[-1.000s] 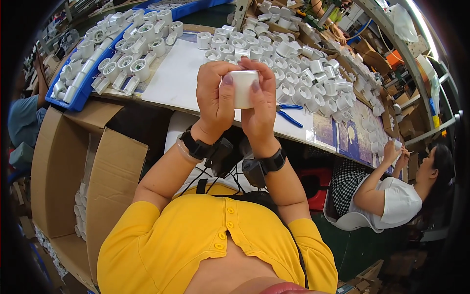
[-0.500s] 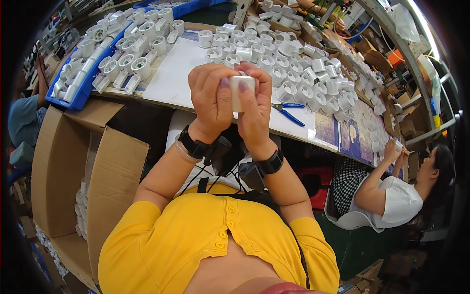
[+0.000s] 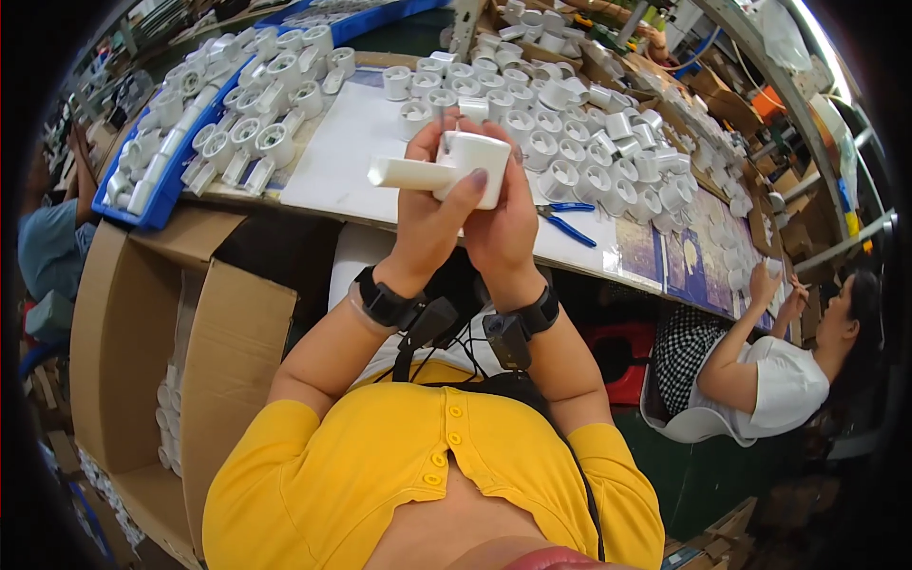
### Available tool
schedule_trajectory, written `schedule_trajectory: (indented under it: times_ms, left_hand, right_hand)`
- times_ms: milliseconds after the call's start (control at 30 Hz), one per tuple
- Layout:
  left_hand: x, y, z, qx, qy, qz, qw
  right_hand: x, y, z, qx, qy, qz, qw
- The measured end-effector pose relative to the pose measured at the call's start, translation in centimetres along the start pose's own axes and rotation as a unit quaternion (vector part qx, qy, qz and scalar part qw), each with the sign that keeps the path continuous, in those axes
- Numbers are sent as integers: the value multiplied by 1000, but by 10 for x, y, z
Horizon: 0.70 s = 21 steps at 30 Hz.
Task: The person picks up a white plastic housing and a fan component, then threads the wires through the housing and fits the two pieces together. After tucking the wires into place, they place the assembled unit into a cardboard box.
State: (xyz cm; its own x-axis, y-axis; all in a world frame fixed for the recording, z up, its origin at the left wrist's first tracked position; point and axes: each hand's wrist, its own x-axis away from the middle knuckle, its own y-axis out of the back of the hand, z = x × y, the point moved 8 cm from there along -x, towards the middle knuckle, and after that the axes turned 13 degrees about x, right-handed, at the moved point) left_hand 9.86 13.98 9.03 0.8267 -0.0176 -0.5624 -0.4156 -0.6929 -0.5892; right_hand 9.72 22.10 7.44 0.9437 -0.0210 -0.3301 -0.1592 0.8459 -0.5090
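Between my two hands, above the table's near edge, is a white plastic housing with a flat handle [image 3: 480, 157]; the handle sticks out to the left. My left hand [image 3: 432, 214] curls round it from the left, its fingertips partly hidden behind. From the right, my right hand [image 3: 503, 214] grips the body, with a thumb pressed on its near face. Just right of my hands, blue-handled pliers [image 3: 570, 223] lie on the white sheet [image 3: 332, 161]. Beyond my hands stand many round white plastic cups [image 3: 521, 123].
Finished-looking white pieces with handles [image 3: 245, 133] stand at the left, beside a blue tray [image 3: 157, 204] of similar parts. An open cardboard box [image 3: 233, 351] stands below left. To the right sits a co-worker [image 3: 760, 380] handling a white part. A red stool [image 3: 617, 361] is under the table.
The white housing has turned in my hands, so its handle now points left. My left hand has shifted lower and under it.
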Motion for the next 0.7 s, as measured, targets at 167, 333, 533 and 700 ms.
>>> schedule_trajectory:
  times_ms: [167, 333, 533, 700]
  left_hand:
    - [2, 12, 1, -99, -67, 19, 993]
    - [5, 27, -3, -209, -110, 25, 971]
    - [11, 20, -30, -407, -167, 166, 882]
    - [31, 54, -22, -180, 225, 263, 921]
  right_hand:
    - [-2, -3, 0, 15, 8, -7, 1000]
    - [-7, -1, -17, 42, -17, 18, 999]
    - [-2, 27, -11, 112, -69, 64, 989]
    - [-8, 25, 26, 243, -12, 140, 960]
